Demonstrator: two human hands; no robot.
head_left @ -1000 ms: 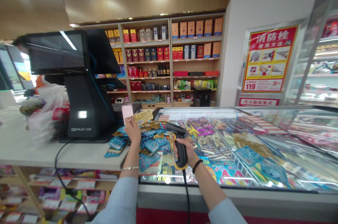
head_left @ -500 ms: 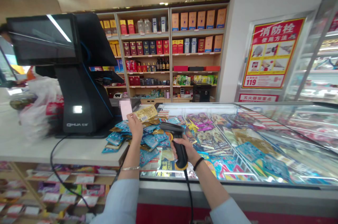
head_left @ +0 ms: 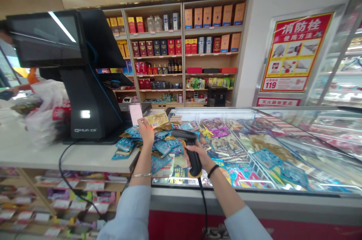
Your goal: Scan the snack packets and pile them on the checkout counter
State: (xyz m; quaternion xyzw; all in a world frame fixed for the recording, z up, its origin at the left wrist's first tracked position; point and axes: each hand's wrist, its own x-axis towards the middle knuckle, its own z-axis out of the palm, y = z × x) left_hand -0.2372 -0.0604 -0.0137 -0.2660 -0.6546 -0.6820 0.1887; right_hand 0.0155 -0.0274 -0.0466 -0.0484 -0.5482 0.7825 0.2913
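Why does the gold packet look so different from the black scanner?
The gold packet is flat and shiny, but the black barcode scanner is chunky with a handle. The scanner has a cord; the packet has none. The left hand pinches the packet, while the right hand wraps around the scanner. Both are held up.

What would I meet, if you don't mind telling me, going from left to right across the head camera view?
White plastic bag → black checkout terminal stand → left hand holding a gold packet → right hand gripping a black barcode scanner → red fire hydrant instruction poster
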